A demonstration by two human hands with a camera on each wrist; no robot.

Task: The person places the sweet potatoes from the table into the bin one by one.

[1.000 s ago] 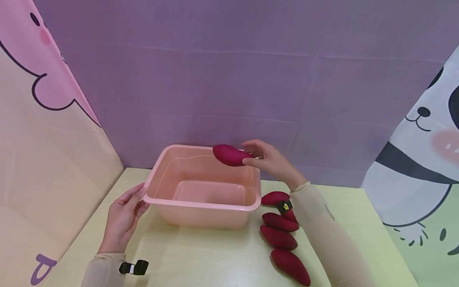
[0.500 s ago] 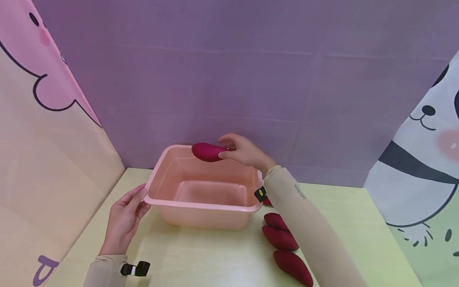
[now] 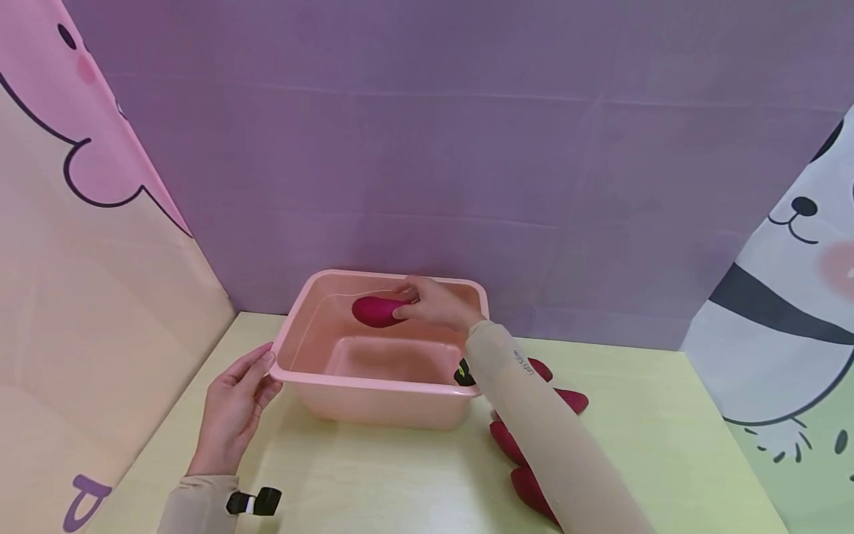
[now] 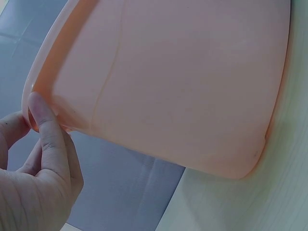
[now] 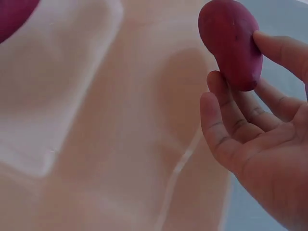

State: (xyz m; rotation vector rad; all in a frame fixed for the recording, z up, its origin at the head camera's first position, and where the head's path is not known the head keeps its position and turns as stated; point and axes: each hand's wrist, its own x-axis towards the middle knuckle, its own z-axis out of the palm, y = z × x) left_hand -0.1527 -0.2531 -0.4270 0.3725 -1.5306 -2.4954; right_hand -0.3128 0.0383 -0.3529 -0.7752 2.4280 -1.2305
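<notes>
A pink plastic basin (image 3: 380,404) stands on the table. My left hand (image 3: 233,404) pinches its rim at the front left corner, and the left wrist view has the thumb (image 4: 47,125) lying over that rim. Inside the basin's opening, below the back rim, my right hand (image 3: 434,302) holds a red-skinned sweet potato (image 3: 373,311) by one end. Seen from the right wrist, the thumb presses one side of the sweet potato (image 5: 231,43) and fingers support the other. Another dark red shape (image 5: 14,14) is cut off at that view's upper left.
Several more sweet potatoes (image 3: 507,443) lie on the pale table (image 3: 333,475) right of the basin, partly hidden by my right sleeve (image 3: 554,423). A purple cloth backdrop (image 3: 414,148) rises close behind the basin, with printed cloth sides left and right.
My right hand has carried the sweet potato left over the basin, then lowered it inside the opening. The left hand stays at the rim. The right forearm now covers more of the sweet potatoes on the table.
</notes>
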